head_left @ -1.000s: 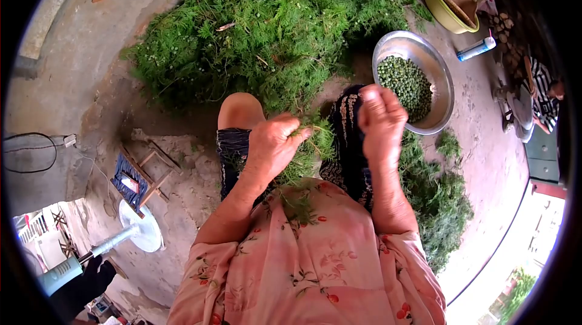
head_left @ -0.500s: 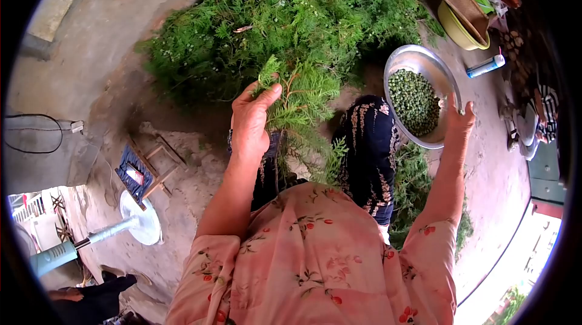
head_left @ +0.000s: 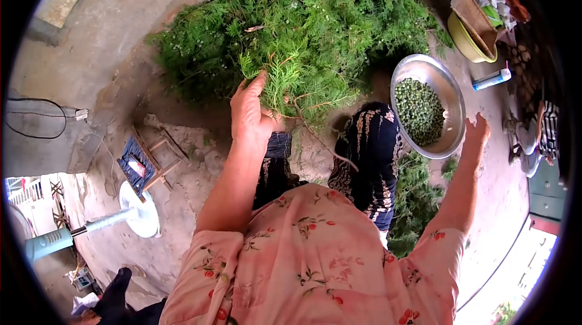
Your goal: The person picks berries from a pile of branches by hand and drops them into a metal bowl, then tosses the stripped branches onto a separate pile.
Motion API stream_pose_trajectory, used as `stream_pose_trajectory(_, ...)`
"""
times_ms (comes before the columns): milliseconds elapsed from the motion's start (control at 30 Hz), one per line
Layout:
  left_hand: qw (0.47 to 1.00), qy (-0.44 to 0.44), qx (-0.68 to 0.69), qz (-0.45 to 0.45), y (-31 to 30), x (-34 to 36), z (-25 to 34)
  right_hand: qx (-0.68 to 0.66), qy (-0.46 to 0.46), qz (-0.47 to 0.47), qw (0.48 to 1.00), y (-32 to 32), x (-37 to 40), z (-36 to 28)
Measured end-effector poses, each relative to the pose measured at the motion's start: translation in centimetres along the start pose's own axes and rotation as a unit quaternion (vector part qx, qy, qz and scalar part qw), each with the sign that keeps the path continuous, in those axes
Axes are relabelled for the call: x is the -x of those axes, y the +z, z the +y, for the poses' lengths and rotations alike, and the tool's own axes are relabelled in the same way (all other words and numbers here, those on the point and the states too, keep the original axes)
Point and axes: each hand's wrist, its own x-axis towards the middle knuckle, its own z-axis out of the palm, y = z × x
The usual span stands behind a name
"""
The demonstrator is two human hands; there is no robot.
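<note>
My left hand (head_left: 248, 110) is closed on a leafy evergreen sprig (head_left: 285, 76), whose feathery green tips rise past my fingers. A thin brown stem trails from the greenery down toward my right knee. To the right, my right hand (head_left: 478, 131) is just outside the rim of a metal bowl (head_left: 456, 92), its fingers apart with nothing seen in them. Many small round green cones (head_left: 418, 110) lie in the bowl. In front of me spreads a large heap of evergreen branches (head_left: 315, 19).
More cut greenery (head_left: 415, 204) lies beside my right leg. A yellow basin (head_left: 464, 37) with a woven basket and a spray can (head_left: 492, 79) are at the right. On the left stand a small stool (head_left: 138, 164) and a fan (head_left: 136, 210). Part of another person (head_left: 115, 301) shows at lower left.
My right hand has come off the bowl's rim and moved outward to the right. The sprig in my left hand has shifted, its stem now swung across toward my right knee.
</note>
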Motion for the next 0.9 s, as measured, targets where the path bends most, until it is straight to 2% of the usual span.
stream_pose_trajectory(33,1.000,0.005,0.002,0.012,0.0,-0.1,-0.3,-0.114,0.076,-0.042,0.990,-1.4,-0.3,-3.2)
stream_pose_trajectory(67,1.000,0.009,0.003,0.023,0.0,-0.2,-0.6,-0.353,0.167,-0.037,0.920,-2.6,0.3,-6.6)
stream_pose_trajectory(100,1.000,0.008,0.004,0.020,0.0,-0.4,-1.0,-0.563,0.252,0.013,0.787,-7.4,1.1,-16.7)
stream_pose_trajectory(133,1.000,0.006,0.019,0.013,-0.2,-0.6,-1.3,-0.506,0.141,-0.036,0.850,-10.0,2.6,-22.7)
stream_pose_trajectory(167,0.999,0.005,0.035,0.006,-0.2,-0.8,-1.6,-0.512,0.110,-0.089,0.847,-11.8,4.1,-27.3)
stream_pose_trajectory(200,0.999,0.003,0.034,0.004,-0.2,-0.9,-1.9,-0.572,0.034,-0.172,0.801,-10.9,5.6,-28.1)
stream_pose_trajectory(233,1.000,0.011,0.026,0.010,-0.1,-0.9,-2.3,-0.436,-0.091,-0.222,0.867,-14.0,7.7,-32.7)
stream_pose_trajectory(267,1.000,0.020,0.018,0.016,0.1,-1.0,-2.6,-0.390,-0.147,-0.301,0.858,-16.9,9.2,-36.3)
stream_pose_trajectory(333,1.000,0.012,0.025,-0.003,0.6,-0.4,-2.6,-0.245,-0.355,-0.220,0.875,-17.4,11.8,-39.2)
stream_pose_trajectory(433,1.000,-0.009,0.010,-0.018,0.7,-0.2,-2.6,-0.195,-0.317,-0.303,0.877,-16.8,14.1,-40.4)
stream_pose_trajectory(467,1.000,-0.007,0.012,-0.019,0.8,-0.1,-2.3,-0.195,-0.320,-0.301,0.877,-16.5,14.4,-40.3)
stream_pose_trajectory(533,0.999,0.022,0.006,0.029,1.4,0.6,-1.4,-0.352,-0.221,-0.302,0.858,-16.0,14.7,-39.8)
stream_pose_trajectory(567,0.999,0.035,0.022,0.015,0.4,-0.2,-1.5,-0.407,-0.192,-0.263,0.853,-15.0,15.0,-39.2)
stream_pose_trajectory(600,0.999,0.036,0.025,0.014,-0.5,-0.8,-1.4,-0.450,-0.173,-0.274,0.832,-14.8,14.9,-38.7)
stream_pose_trajectory(667,0.995,0.061,-0.062,0.053,-1.3,-1.7,-1.3,-0.490,-0.072,-0.390,0.776,-16.2,13.8,-38.5)
stream_pose_trajectory(700,0.999,0.034,0.032,-0.008,-0.4,-0.7,-0.8,-0.486,-0.073,-0.388,0.780,-16.3,13.6,-38.5)
stream_pose_trajectory(767,0.999,0.035,0.026,0.000,-0.2,-1.1,-1.1,-0.505,0.020,-0.426,0.751,-16.1,13.6,-38.5)
stream_pose_trajectory(800,0.999,0.042,0.016,0.012,-0.2,-1.2,-1.0,-0.504,0.018,-0.427,0.751,-16.0,13.6,-38.5)
stream_pose_trajectory(900,0.999,0.041,0.016,-0.020,-0.4,-1.2,-0.1,-0.557,0.110,-0.459,0.683,-15.0,13.4,-37.7)
